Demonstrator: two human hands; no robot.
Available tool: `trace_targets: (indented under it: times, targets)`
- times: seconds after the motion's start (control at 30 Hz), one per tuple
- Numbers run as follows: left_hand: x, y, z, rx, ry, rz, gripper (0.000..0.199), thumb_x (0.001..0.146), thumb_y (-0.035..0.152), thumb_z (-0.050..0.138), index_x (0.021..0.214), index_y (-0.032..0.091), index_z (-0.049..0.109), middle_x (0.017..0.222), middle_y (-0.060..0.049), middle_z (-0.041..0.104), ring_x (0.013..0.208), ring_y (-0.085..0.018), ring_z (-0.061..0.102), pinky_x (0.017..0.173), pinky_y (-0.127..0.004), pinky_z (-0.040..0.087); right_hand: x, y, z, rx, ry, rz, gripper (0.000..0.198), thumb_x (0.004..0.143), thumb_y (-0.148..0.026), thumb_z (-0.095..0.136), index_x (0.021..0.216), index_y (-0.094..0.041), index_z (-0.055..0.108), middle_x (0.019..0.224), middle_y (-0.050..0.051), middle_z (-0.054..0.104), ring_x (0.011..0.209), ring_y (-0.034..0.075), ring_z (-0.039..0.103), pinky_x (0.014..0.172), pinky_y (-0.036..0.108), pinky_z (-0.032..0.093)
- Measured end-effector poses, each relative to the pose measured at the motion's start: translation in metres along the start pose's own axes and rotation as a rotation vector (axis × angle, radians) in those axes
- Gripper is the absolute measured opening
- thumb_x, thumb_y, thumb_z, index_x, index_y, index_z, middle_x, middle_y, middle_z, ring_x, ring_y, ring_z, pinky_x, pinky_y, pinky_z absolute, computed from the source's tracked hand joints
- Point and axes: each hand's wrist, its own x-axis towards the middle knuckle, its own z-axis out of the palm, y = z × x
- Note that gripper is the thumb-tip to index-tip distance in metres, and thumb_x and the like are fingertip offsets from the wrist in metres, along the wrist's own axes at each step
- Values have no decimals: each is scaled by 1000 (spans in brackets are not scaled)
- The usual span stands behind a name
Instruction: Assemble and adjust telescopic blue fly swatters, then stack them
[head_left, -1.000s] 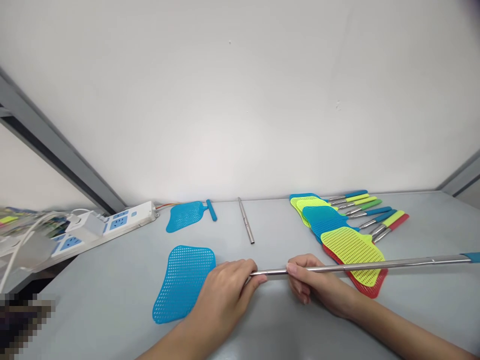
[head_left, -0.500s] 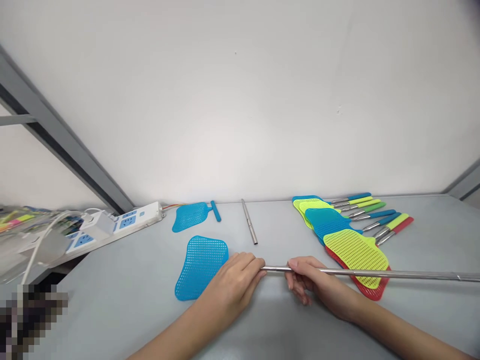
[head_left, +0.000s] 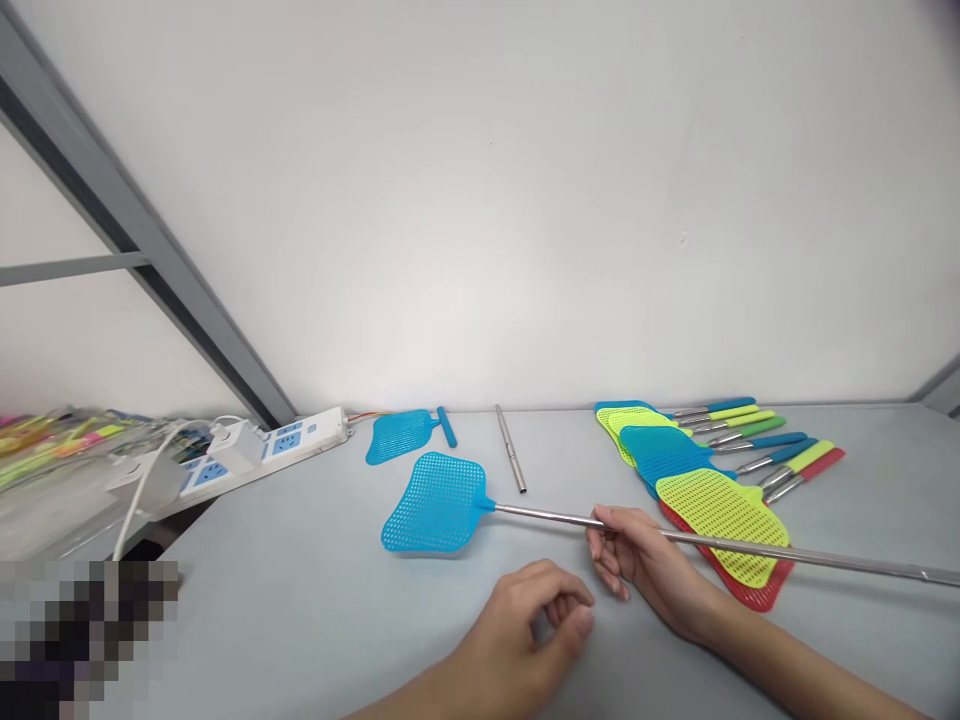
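My right hand (head_left: 637, 560) is closed around the extended metal rod of a blue fly swatter (head_left: 442, 500), thumb on top. The blue mesh head points left, fitted on the rod's thin end, and the rod runs out of view at the right edge. Nearer to me, below the rod, my left hand (head_left: 532, 620) is loosely curled, with a gap between thumb and fingers and nothing held. Behind the held head lie another blue swatter head (head_left: 401, 437) with its blue handle (head_left: 447, 426) and a loose collapsed metal rod (head_left: 511, 450).
On the right, several finished-looking fly swatters (head_left: 724, 520) lie overlapped in blue, yellow, green and red. To the left, a white power strip (head_left: 300, 440) with plugs and cables sits by a grey frame post (head_left: 150, 230). A pale wall (head_left: 487, 220) rises behind the grey tabletop (head_left: 315, 600).
My left hand has let go of the joint by the blue head and drawn back toward me. The swatter's head now sits slightly higher in view, with its rod tilted.
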Motion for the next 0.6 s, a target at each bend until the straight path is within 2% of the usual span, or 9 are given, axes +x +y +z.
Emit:
trace_targets:
  times: [0.07, 0.13, 0.2, 0.27, 0.37, 0.43, 0.6]
  targets:
    - [3, -4, 4, -272, 24, -154, 27, 82, 37, 40, 88, 15, 55, 73, -4, 55, 68, -12, 51, 65, -24, 41, -1, 0, 1, -9, 0, 6, 38, 78, -42, 42, 58, -12, 53, 42, -2, 41, 39, 9, 41, 38, 20, 28]
    - [8, -9, 4, -555, 75, -234, 32, 80, 42, 42, 92, 13, 52, 70, -3, 54, 62, -11, 51, 60, -23, 40, -1, 1, 0, -12, -3, 7, 38, 78, -42, 42, 58, -12, 52, 42, -2, 41, 39, 9, 41, 39, 20, 28]
    - [12, -12, 2, -787, 190, -281, 36, 78, 46, 43, 93, 14, 49, 69, -2, 52, 57, -10, 51, 55, -23, 39, -1, 1, 0, -7, -1, 10, 38, 78, -43, 42, 59, -12, 52, 43, -2, 41, 39, 8, 41, 39, 20, 28]
    - [15, -14, -2, -943, 342, -272, 34, 79, 46, 41, 96, 16, 46, 69, -1, 51, 57, -10, 51, 55, -23, 39, -1, 1, -1, -1, 1, 14, 37, 78, -43, 42, 59, -12, 52, 43, -3, 40, 38, 8, 40, 38, 20, 27]
    - [17, -17, -9, -1053, 557, -229, 34, 80, 46, 40, 100, 19, 44, 67, 2, 52, 56, -10, 51, 56, -23, 40, -2, 0, 0, -6, -7, 13, 37, 78, -42, 41, 58, -12, 51, 42, -3, 39, 38, 9, 41, 38, 20, 27]
    - [18, -21, -13, -1084, 670, -238, 36, 78, 48, 42, 95, 18, 48, 65, 1, 53, 56, -9, 52, 57, -23, 41, -3, -1, 0, -14, -12, 8, 37, 78, -41, 41, 58, -12, 51, 43, -3, 39, 39, 9, 41, 38, 20, 27]
    - [21, -27, -17, -1115, 812, -276, 26, 74, 37, 53, 86, 13, 54, 68, -2, 58, 58, -10, 56, 57, -23, 45, -6, 0, 2, -49, -13, -21, 36, 78, -41, 41, 58, -12, 51, 45, -3, 39, 40, 8, 40, 40, 21, 28]
